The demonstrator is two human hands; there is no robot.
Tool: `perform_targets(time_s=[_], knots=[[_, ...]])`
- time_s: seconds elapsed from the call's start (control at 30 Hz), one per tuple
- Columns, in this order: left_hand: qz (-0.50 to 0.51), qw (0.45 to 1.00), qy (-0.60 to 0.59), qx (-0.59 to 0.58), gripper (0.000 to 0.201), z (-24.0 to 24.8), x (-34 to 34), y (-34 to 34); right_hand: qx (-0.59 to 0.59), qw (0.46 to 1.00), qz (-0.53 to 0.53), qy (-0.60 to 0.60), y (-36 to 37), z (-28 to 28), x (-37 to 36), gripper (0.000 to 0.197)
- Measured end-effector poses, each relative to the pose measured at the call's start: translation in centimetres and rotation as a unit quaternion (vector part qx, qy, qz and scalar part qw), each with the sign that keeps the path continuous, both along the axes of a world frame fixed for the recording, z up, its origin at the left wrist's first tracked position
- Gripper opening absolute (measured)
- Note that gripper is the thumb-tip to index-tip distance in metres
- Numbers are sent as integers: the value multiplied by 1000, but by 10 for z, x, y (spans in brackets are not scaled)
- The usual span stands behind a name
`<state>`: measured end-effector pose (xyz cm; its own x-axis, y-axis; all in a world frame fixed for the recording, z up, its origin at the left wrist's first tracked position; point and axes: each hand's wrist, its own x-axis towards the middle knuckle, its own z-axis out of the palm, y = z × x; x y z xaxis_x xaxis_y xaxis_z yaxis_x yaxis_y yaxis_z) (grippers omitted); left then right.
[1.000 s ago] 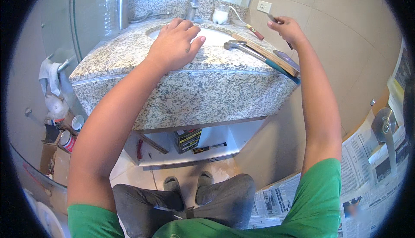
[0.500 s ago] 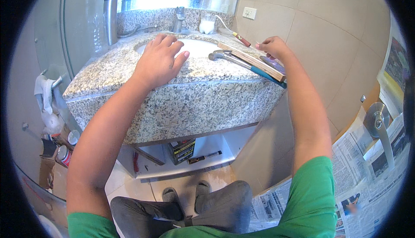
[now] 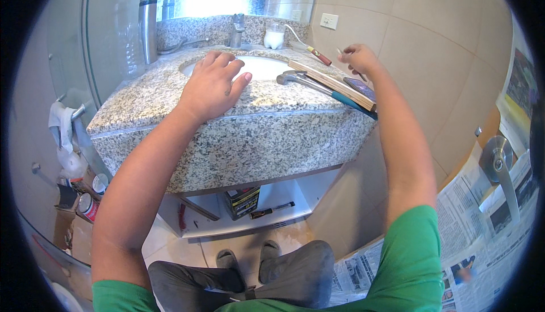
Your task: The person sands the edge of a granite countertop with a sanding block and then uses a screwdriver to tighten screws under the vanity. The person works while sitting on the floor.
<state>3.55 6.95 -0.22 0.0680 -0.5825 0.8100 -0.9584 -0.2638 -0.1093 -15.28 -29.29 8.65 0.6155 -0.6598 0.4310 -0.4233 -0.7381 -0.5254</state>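
Thin tool [image 3: 340, 52], kind unclear, sits upper right of frame, pinched narrow in my right hand [image 3: 361, 61] above the right end of the table [image 3: 255, 99]. Nearby, right of upper centre: dark phone [image 3: 361, 88], wood strip [image 3: 331, 84], hammer [image 3: 329, 92]. Left hand [image 3: 214, 82], upper centre-left: fingers loosely spread, nothing visible in it, by the sink [image 3: 264, 68]; can't tell if touching. Step looks like handling the tool; next move probably calls for a steady pinch, clear of the phone.
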Motion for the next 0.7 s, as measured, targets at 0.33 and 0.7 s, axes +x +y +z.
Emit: perform_targets(time_s=[0.33,0.7], knots=[[2,1000,-19,0,40,0,2,3,-8,998,13,-63,45,27,-4,62],[19,1000,-16,-11,43,-1,3,0,-90,983,153,54,131,8,57,62]])
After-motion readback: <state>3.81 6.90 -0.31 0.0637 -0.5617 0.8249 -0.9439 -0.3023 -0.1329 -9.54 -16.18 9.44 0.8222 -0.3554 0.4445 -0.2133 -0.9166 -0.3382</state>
